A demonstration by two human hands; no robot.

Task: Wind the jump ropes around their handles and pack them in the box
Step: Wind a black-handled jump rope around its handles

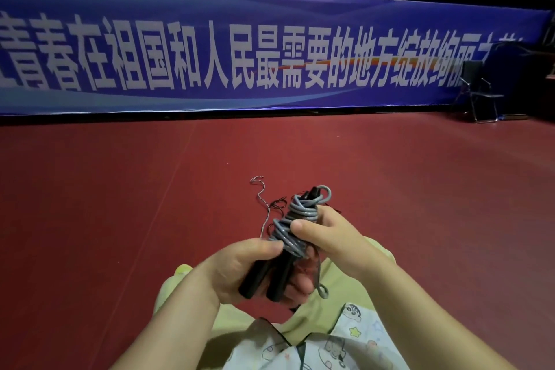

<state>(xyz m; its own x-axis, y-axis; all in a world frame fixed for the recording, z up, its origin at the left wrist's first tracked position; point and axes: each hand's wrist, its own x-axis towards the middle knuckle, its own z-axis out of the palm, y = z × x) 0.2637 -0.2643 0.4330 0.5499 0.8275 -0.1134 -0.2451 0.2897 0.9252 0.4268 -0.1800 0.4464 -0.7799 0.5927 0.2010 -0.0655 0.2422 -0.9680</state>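
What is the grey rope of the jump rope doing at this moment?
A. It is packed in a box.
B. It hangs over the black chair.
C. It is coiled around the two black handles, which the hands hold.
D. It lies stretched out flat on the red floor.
C: the grey rope is wound around the black handles, which the left hand grips while the right hand holds the coils.

Both forearms reach forward, bare; the left hand (240, 272) curls around the jump rope handles (267, 276), thumb on top; the right hand (330, 237), just beside it, pinches the wound grey rope (295, 221), thumb pressing the coils.
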